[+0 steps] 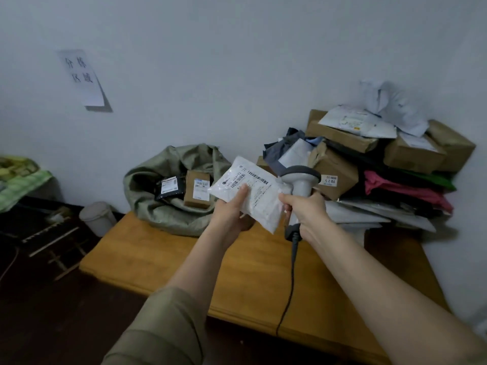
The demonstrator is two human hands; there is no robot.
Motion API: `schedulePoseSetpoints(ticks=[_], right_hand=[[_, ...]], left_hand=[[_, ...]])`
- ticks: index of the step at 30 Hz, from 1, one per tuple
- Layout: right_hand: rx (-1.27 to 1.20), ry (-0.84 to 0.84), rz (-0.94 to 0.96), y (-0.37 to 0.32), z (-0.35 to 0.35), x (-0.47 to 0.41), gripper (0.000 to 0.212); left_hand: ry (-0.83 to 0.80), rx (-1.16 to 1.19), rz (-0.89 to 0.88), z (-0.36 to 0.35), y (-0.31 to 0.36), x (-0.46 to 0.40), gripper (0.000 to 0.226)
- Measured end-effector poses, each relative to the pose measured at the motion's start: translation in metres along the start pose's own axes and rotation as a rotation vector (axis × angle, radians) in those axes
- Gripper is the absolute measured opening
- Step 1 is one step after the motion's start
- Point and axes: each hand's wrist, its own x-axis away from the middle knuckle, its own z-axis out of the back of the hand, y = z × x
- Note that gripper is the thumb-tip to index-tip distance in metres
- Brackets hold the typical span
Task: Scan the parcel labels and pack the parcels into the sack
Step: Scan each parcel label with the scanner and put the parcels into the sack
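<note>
My left hand (232,209) holds a white soft parcel (253,192) from below, thumb on its label, with the barcode facing up. My right hand (307,210) grips the handle of a grey barcode scanner (300,180), whose head sits just right of the parcel's barcode end. The scanner's cable (291,272) hangs down over the table. A green woven sack (163,206) lies open on the table's far left, behind the parcel. Inside it are a black parcel (168,187) and a brown box (197,189).
A wooden table (184,264) stands against the white wall. A tall pile of parcels (382,167), cardboard boxes and soft bags, fills its far right corner. A white bin (96,217) stands on the dark floor left of the table. A paper sign (81,76) hangs on the wall.
</note>
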Motion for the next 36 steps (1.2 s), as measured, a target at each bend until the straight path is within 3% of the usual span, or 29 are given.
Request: schedulePoseSetpoints(ticks=[2,4,6,9,11,14,17,19,23,26,28,32,36], right_hand=[[0.006,0.043,0.041,-0.001,0.005,-0.003,0.07],[0.011,0.075,0.086,-0.006,0.01,-0.005,0.081],[0.017,0.043,0.125,-0.012,0.012,-0.005,0.086],[0.085,-0.066,0.148,-0.015,0.009,-0.001,0.106],[0.082,-0.079,0.142,-0.013,0.007,-0.001,0.097],[0.034,-0.017,0.116,-0.012,0.007,-0.004,0.083],[0.043,0.032,0.129,-0.013,0.004,-0.006,0.074],[0.044,0.023,0.118,-0.015,0.001,-0.008,0.065],[0.141,-0.011,0.1,-0.023,0.001,-0.007,0.047],[0.195,-0.065,0.125,-0.042,0.005,0.006,0.039],[0.201,-0.141,0.116,-0.06,0.009,0.02,0.036],[0.15,-0.374,0.08,-0.091,0.015,0.05,0.041],[0.156,-0.501,0.106,-0.11,0.016,0.078,0.037]], left_hand=[[0.068,-0.012,-0.073,-0.004,0.003,-0.005,0.03],[0.087,-0.227,-0.099,-0.002,0.006,-0.007,0.028],[0.041,-0.413,-0.111,-0.001,0.009,-0.004,0.026],[-0.113,-0.486,-0.104,-0.007,0.013,0.002,0.023],[-0.154,-0.459,-0.111,-0.013,0.015,0.005,0.023],[-0.151,-0.383,-0.149,-0.016,0.012,0.006,0.049],[-0.251,-0.427,-0.228,-0.017,0.007,0.006,0.106],[-0.291,-0.494,-0.302,-0.02,0.005,0.009,0.117],[-0.171,-0.569,-0.386,-0.014,0.006,0.003,0.095],[0.065,-0.565,-0.403,0.001,0.013,-0.004,0.087],[0.181,-0.548,-0.393,0.012,0.018,-0.009,0.089],[0.239,-0.464,-0.361,0.032,0.019,-0.016,0.102],[0.336,-0.436,-0.361,0.04,0.021,-0.018,0.107]])
